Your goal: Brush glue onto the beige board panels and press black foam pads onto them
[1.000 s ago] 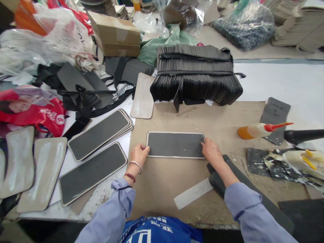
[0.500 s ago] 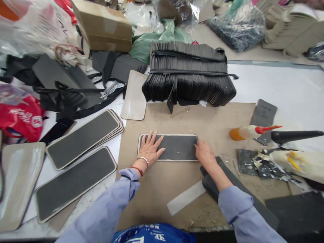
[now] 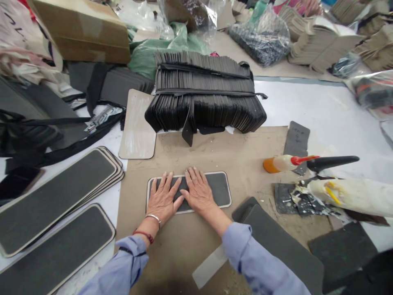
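Observation:
A dark grey rectangular panel with rounded corners and a pale border lies flat on the brown board. My left hand presses flat on its left part, fingers spread. Beside it, my right hand rests flat on the panel's middle, fingers stretched out and the thumbs nearly meeting. Neither hand grips anything. Behind the panel stands a strapped bundle of thin dark pieces. Similar bordered panels are fanned in a stack at the left, with one more panel in front.
To the right lie a bottle of orange liquid with a red nozzle, a black-handled brush and a glue-smeared white container. Dark grey sheets sit near my right forearm. A pale strip lies in front; a cardboard box stands back left.
My right hand has moved from the panel's right edge to its middle, opening flat beside the left hand. The view has shifted to the right.

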